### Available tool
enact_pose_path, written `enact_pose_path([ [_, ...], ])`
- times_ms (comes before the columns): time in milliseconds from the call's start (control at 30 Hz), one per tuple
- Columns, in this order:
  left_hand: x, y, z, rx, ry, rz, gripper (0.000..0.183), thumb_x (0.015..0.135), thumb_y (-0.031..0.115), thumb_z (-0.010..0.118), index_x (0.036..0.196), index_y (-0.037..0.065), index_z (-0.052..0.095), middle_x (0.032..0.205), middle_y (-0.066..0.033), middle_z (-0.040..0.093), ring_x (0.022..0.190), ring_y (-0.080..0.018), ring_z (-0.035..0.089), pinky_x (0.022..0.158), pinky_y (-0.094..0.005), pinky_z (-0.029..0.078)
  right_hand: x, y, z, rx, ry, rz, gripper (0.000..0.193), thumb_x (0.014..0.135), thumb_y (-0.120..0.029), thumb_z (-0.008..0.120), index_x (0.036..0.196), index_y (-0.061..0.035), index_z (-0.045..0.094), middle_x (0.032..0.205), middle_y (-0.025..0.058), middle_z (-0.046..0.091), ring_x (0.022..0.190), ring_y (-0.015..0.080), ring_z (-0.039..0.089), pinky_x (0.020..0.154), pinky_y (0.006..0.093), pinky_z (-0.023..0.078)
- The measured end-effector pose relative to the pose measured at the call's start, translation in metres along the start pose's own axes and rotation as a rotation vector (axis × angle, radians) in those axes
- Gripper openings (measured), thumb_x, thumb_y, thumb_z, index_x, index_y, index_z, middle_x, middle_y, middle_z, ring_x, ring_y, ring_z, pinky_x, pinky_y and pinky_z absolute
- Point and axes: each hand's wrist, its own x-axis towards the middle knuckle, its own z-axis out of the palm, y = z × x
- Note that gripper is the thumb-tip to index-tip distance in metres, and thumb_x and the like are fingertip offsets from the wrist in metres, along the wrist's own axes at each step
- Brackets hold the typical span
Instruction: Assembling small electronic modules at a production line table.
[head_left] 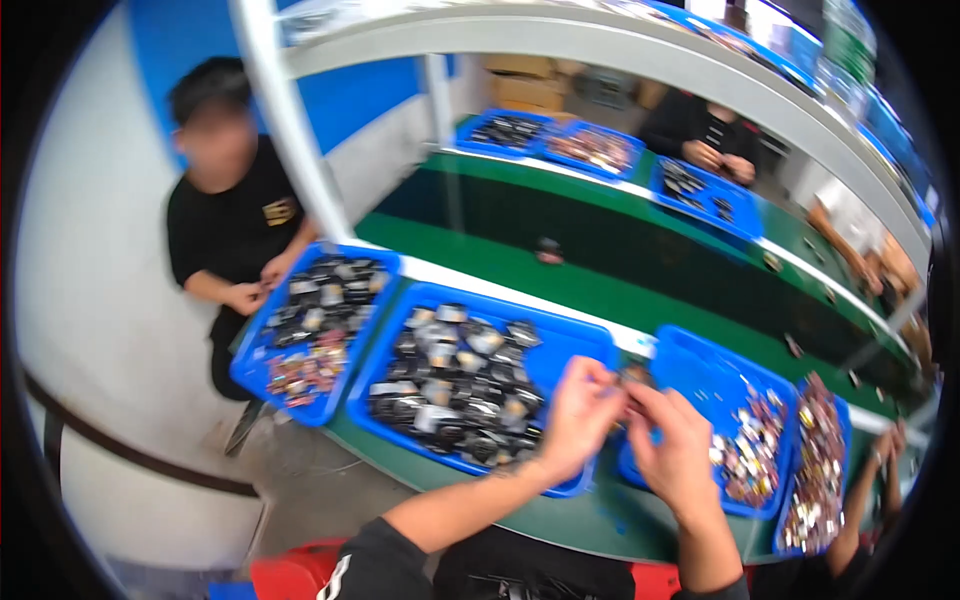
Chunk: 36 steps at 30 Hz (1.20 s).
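Note:
My left hand and my right hand meet fingertip to fingertip above the gap between two blue trays. Both are pinched closed around something small that the fingers mostly hide; a dark brownish bit shows by the fingertips. Under and left of my left hand, the middle blue tray holds many small black pieces, some with pale or tan parts. Beside my right hand is another blue tray with small shiny pink, gold and silver pieces heaped at its right side.
A narrow tray of pinkish pieces lies far right; a mixed tray lies left, near a person in black. Beyond a green conveyor belt with scattered pieces are more trays and people. A metal shelf frame spans overhead.

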Motion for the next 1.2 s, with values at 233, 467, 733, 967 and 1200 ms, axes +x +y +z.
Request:
enact_pose_path([
  [233, 0.006, -0.025, 0.017, -0.103, -0.163, -0.027, 0.022, 0.096, 0.001, 0.05, 0.114, 0.01, 0.04, 0.103, -0.0059, 0.056, 0.093, -0.0085, 0.056, 0.075, -0.0224, 0.049, -0.018, 0.004, -0.009, 0.256, 0.159, 0.301, 0.025, 0.079, 0.008, 0.065, 0.102, 0.0009, 0.06, 0.075, 0.0051, 0.062, 0.068, 0.0101, 0.059, 0.063, 0.0224, 0.048],
  [467, -0.001, 0.013, 0.005, 0.268, -0.187, 0.112, 0.028, 0.094, -0.006, 0.045, 0.118, -0.006, 0.059, 0.119, -0.0111, 0.054, 0.112, -0.0181, 0.057, 0.096, -0.0295, 0.047, -0.002, 0.009, -0.001, 0.809, 0.135, 0.467, 0.015, 0.083, 0.002, 0.07, 0.095, 0.0018, 0.06, 0.087, 0.0066, 0.067, 0.081, 0.0105, 0.065, 0.073, 0.0217, 0.053],
  [733, 0.0, 0.024, 0.018, 0.661, -0.229, 0.318, 0.027, 0.082, -0.009, 0.065, 0.108, -0.004, 0.068, 0.112, -0.0137, 0.059, 0.1, -0.0196, 0.064, 0.085, -0.0278, 0.054, -0.014, 0.019, -0.029, 0.893, 0.092, 0.521, 0.012, 0.087, 0.002, 0.066, 0.098, 0.0051, 0.065, 0.089, 0.0086, 0.068, 0.08, 0.0101, 0.064, 0.072, 0.0221, 0.053],
  [967, -0.001, 0.023, 0.021, 0.794, -0.194, 0.465, 0.027, 0.076, -0.008, 0.071, 0.102, -0.001, 0.071, 0.108, -0.0166, 0.066, 0.097, -0.0229, 0.067, 0.082, -0.0294, 0.054, -0.018, 0.023, -0.034, 1.088, -0.028, 0.549, 0.013, 0.089, -0.001, 0.063, 0.101, 0.0048, 0.064, 0.092, 0.0076, 0.067, 0.079, 0.0097, 0.062, 0.071, 0.0225, 0.052],
  [1200, 0.002, 0.024, 0.017, 0.883, -0.277, 0.485, 0.026, 0.074, -0.004, 0.074, 0.099, 0.001, 0.072, 0.107, -0.0158, 0.066, 0.094, -0.0223, 0.067, 0.081, -0.0283, 0.054, -0.019, 0.032, -0.04, 0.902, -0.126, 0.536, 0.007, 0.09, -0.005, 0.064, 0.092, 0.0007, 0.06, 0.085, 0.0007, 0.061, 0.078, 0.0037, 0.056, 0.069, 0.0201, 0.048],
])
